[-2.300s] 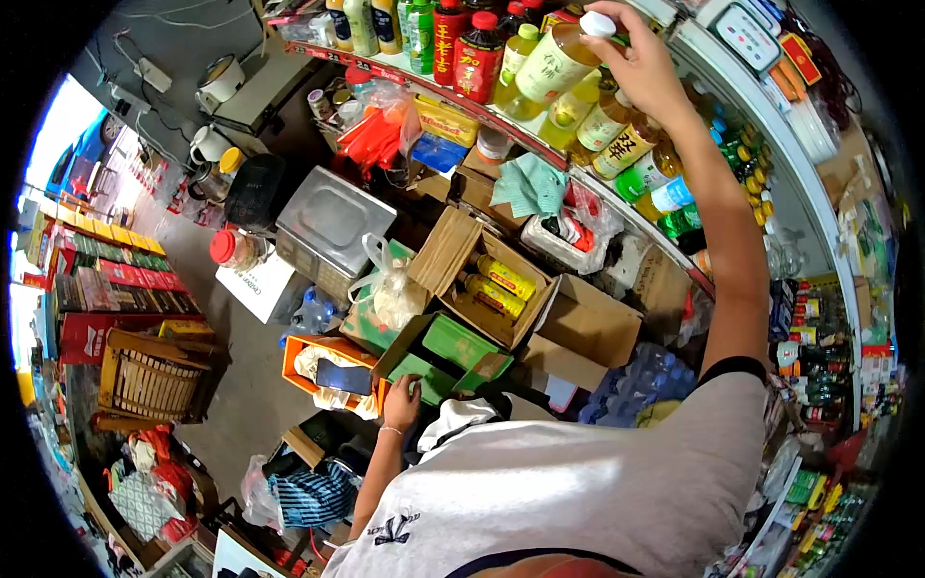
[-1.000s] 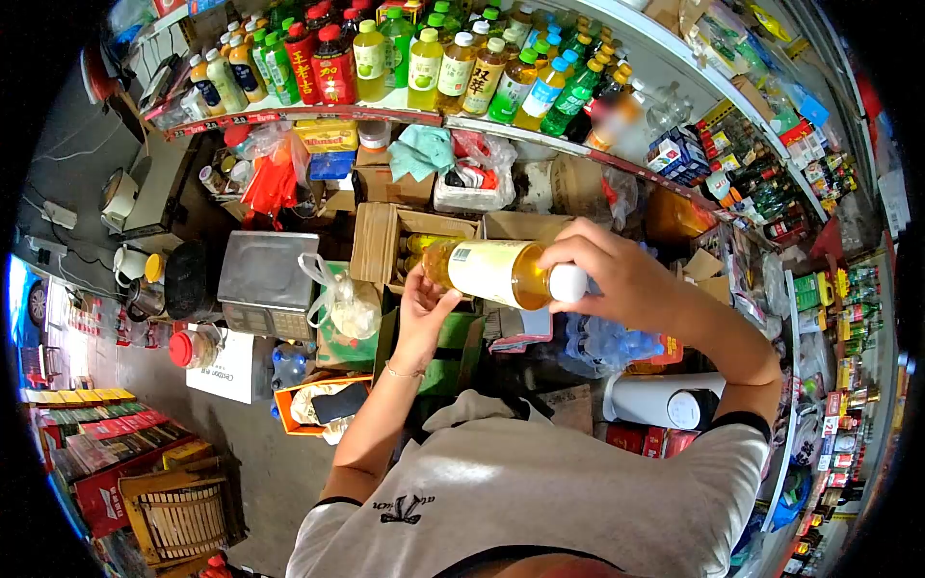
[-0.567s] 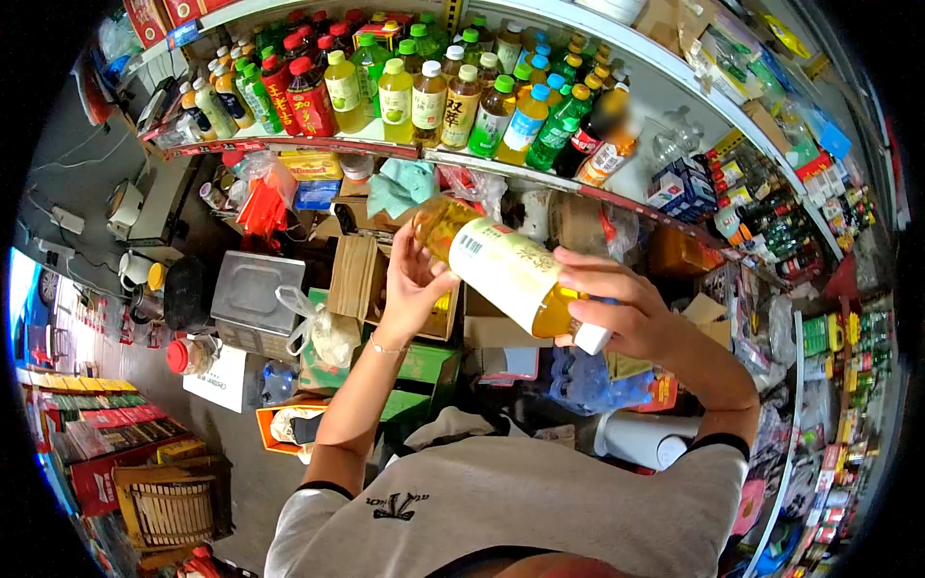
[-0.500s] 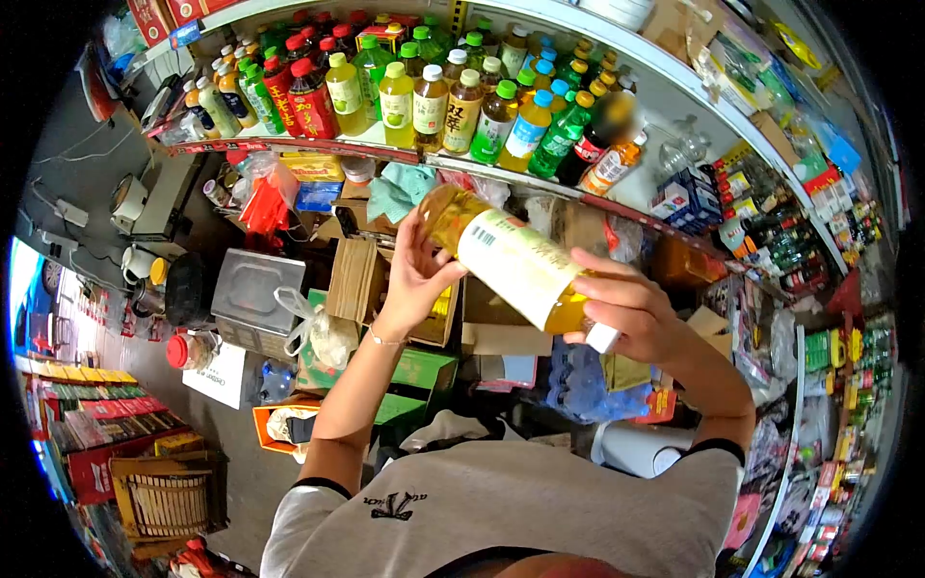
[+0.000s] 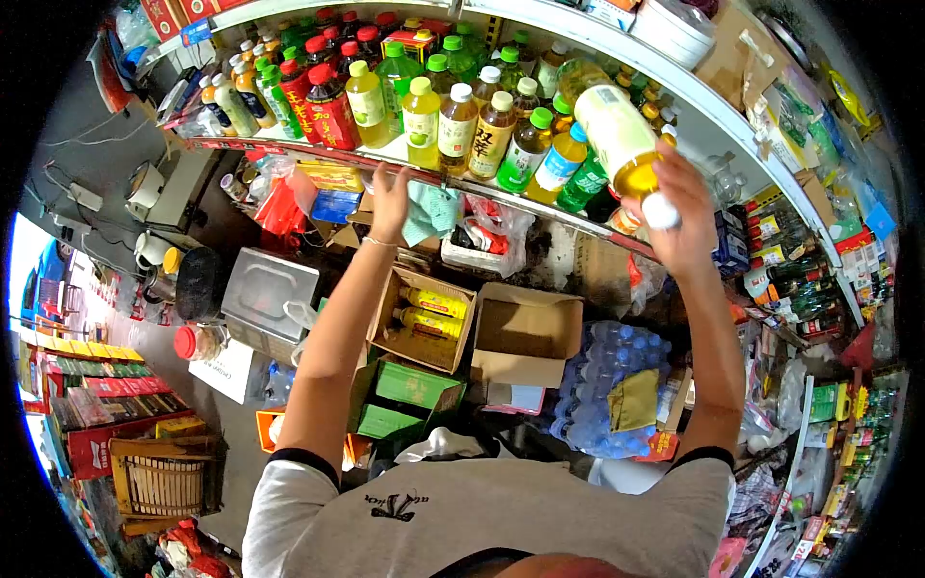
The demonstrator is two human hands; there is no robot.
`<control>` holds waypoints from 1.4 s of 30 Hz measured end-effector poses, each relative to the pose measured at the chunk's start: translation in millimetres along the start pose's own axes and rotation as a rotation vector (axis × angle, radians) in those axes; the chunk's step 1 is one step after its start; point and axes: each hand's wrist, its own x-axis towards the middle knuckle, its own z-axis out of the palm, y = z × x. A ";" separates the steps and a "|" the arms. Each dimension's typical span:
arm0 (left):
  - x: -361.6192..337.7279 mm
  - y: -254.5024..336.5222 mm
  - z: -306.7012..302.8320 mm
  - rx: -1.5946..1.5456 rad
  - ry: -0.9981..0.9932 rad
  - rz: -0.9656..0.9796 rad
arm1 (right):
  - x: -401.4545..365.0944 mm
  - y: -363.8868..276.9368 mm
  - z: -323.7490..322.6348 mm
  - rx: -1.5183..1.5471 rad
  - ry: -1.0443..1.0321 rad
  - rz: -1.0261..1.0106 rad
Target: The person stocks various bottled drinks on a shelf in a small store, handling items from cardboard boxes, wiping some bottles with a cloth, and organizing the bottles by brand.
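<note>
A large bottle of yellow drink (image 5: 620, 135) with a pale label and white cap is in my right hand (image 5: 682, 207). My fingers wrap round its cap end, and the bottle tilts with its base up and away, overlapping bottles at the shelf's right part. My left hand (image 5: 389, 200) holds nothing; its fingers are apart and reach up to the shelf's front edge (image 5: 318, 154). Behind that edge stand rows of drink bottles, among them a yellow-capped bottle (image 5: 421, 125), a brown drink bottle (image 5: 492, 135) and a blue-capped one (image 5: 562, 164).
Below the shelf are a carton with yellow bottles (image 5: 424, 323), an open cardboard box (image 5: 528, 328), a green box (image 5: 405, 395) and shrink-wrapped water bottles (image 5: 617, 371). A metal box (image 5: 272, 294) is at left. More bottle racks (image 5: 785, 265) line the right.
My left hand has let go of the yellow drink bottle and moved up to the shelf edge. My right hand has carried the bottle up and right, over the shelf.
</note>
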 end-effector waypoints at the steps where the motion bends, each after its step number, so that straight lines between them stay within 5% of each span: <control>1: 12.5 -9.8 -12.5 0.173 -0.071 0.009 | 7.8 5.0 6.7 -0.033 0.001 0.043; 4: 36.3 -36.2 -23.8 0.718 -0.147 0.145 | 9.5 43.7 40.0 -0.018 0.046 0.087; 13: 60.7 -49.0 3.7 0.730 -0.260 -0.114 | 34.4 104.5 100.1 -0.183 -0.027 0.233; 15: 53.5 -48.5 4.7 0.701 -0.234 -0.044 | 38.9 116.2 105.0 -0.218 -0.051 0.426; 23: 51.6 -42.8 -1.9 0.855 -0.310 -0.028 | 32.2 197.2 149.6 -0.061 -0.075 0.517; 29: 47.2 -38.3 -1.6 0.913 -0.266 -0.012 | 64.0 213.2 168.6 -0.291 -0.465 0.827; 34: 46.7 -38.5 -3.1 0.889 -0.279 -0.005 | 54.5 243.1 195.2 -0.434 -0.593 0.891; 37: 44.5 -36.7 -5.0 0.867 -0.281 0.023 | 28.4 291.2 214.3 -0.149 -0.625 0.887; 42: 42.0 -33.8 -4.0 0.903 -0.283 0.016 | 26.7 292.3 222.4 -0.242 -0.732 0.992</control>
